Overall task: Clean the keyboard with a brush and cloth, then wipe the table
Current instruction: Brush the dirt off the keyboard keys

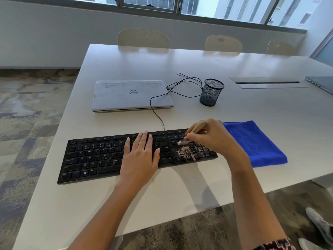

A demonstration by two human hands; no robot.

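Note:
A black keyboard (93,157) lies across the near part of the white table (270,114). Brownish dust (187,153) covers the keys near its right end. My left hand (140,156) rests flat on the middle keys with its fingers straight. My right hand (210,136) grips a small brush (197,128) with a wooden handle, and the pale bristles touch the keys just above the dust. A folded blue cloth (255,143) sits on the table right of the keyboard, behind my right wrist.
A shut grey laptop (131,95) lies behind the keyboard, with the keyboard's black cable (156,112) running over it. A black mesh pen cup (210,92) stands to its right. Another laptop (322,83) sits at the far right edge. Chairs line the far side.

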